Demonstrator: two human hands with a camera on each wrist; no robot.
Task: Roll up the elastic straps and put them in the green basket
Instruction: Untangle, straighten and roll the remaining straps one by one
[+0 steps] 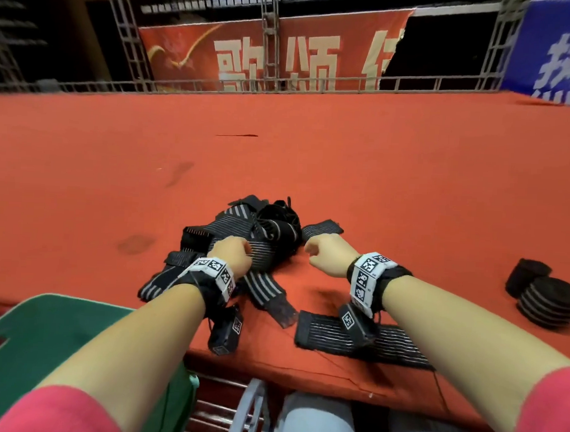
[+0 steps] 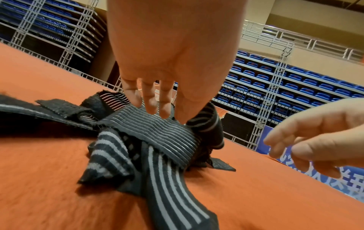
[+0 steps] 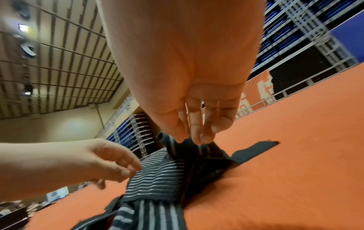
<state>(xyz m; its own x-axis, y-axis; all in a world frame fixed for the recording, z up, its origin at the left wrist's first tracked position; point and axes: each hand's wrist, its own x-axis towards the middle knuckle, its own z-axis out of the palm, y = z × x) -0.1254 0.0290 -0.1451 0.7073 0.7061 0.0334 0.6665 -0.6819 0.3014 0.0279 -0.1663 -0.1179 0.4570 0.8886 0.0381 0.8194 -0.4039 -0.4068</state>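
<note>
A tangled pile of black elastic straps [image 1: 244,230] with grey stripes lies on the red table surface [image 1: 409,188]. My left hand [image 2: 163,113] reaches down onto the pile, its straight fingertips touching a wide ribbed strap [image 2: 149,129]. My right hand [image 3: 197,137] hovers by the pile's right side, fingers loosely curled and holding nothing; in the left wrist view the right hand [image 2: 295,144] is clear of the straps. The green basket [image 1: 27,335] sits below the table edge at lower left, under my left forearm.
Two rolled straps [image 1: 548,299] sit at the right of the table. One flat strap [image 1: 327,338] lies at the table's front edge under my right wrist. Metal railings [image 1: 283,85] and banners stand beyond the far edge.
</note>
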